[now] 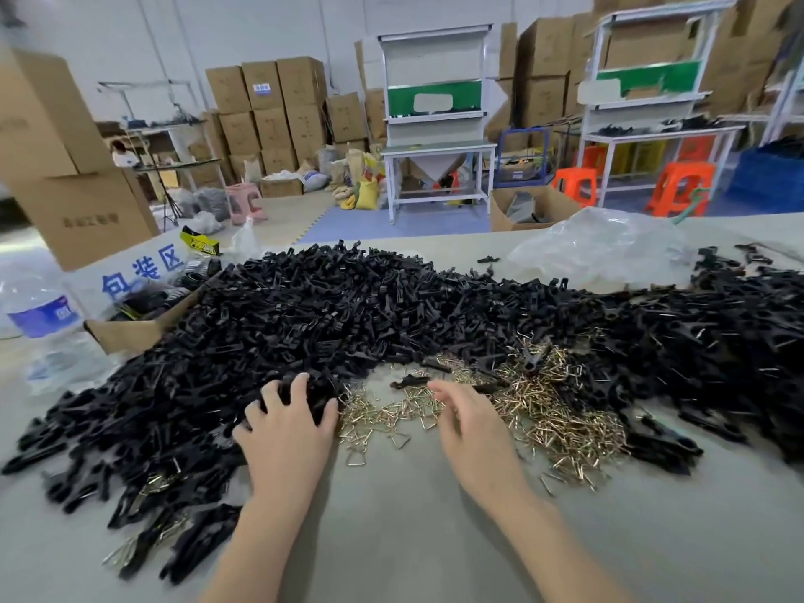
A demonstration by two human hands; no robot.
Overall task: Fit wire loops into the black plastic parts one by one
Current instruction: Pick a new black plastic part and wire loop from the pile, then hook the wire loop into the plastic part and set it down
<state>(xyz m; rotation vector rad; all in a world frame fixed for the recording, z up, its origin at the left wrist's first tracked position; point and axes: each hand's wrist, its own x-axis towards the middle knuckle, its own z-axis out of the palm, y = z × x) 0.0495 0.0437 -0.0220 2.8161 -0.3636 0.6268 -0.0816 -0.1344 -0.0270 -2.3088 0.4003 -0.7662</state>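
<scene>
Forearms reach in from the bottom edge over the pale table (413, 537), so I'll start at their tips. On my left hand (287, 433) the fingers (300, 385) are spread and bent, tips sunk into the near edge of the heap of black plastic parts (304, 306). Whether they have closed on one piece I cannot tell. The right hand (470, 433) hangs over the scatter of brassy wire loops (544, 411), fingers loosely bent and a bit blurred, with nothing that I can see between them.

Both supplies sit right at the fingertips: parts in a broad bank across the table, loops in the hollow in front of it. One loose loop (356, 459) lies apart between the hands.

My judgement on handling is that the parts are light, rigid mouldings that interlock in a pile, so I'd pinch one by its long body and shake it free rather than scoop. The loops look thin, springy and prone to tangling (a lone one is the easier pick). I'd grip a loop by its closed end, leaving the open legs free to enter the part.

Farther out lie a crumpled plastic bag (600, 250) and a cardboard box (130, 328).
</scene>
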